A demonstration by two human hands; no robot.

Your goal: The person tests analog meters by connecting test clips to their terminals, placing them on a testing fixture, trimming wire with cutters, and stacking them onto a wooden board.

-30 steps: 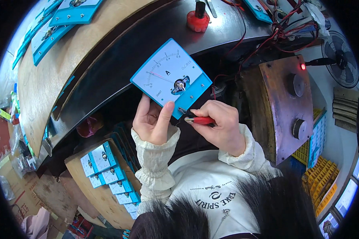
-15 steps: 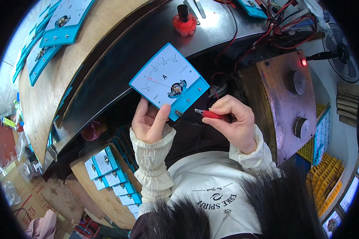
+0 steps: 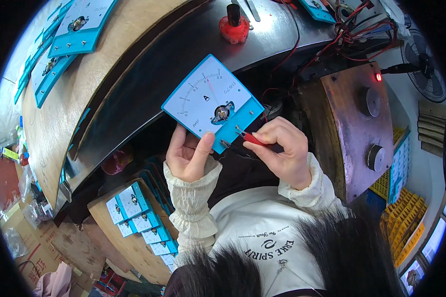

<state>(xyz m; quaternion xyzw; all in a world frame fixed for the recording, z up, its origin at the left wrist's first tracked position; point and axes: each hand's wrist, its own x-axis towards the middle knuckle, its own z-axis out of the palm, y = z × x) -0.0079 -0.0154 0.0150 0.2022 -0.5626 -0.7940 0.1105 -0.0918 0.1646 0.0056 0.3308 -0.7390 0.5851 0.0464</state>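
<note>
My left hand grips a square teal-framed meter with a white dial face, its pointer near the upper part of the scale. Three screw posts line the teal strip along its lower right. My right hand pinches a red crocodile clip, whose metal jaws are at the middle post; whether they are closed on it is too small to tell. A dark clip sits at the lowest post, partly hidden in shadow.
More teal meters lie on a curved plywood board and a lower board. A red bottle and wires are on the dark bench. A metal box with two knobs, a red lamp and a fan are right.
My right hand has moved the red clip left and up to the middle post. The meter's pointer has swung from near zero to the right, up the scale.
</note>
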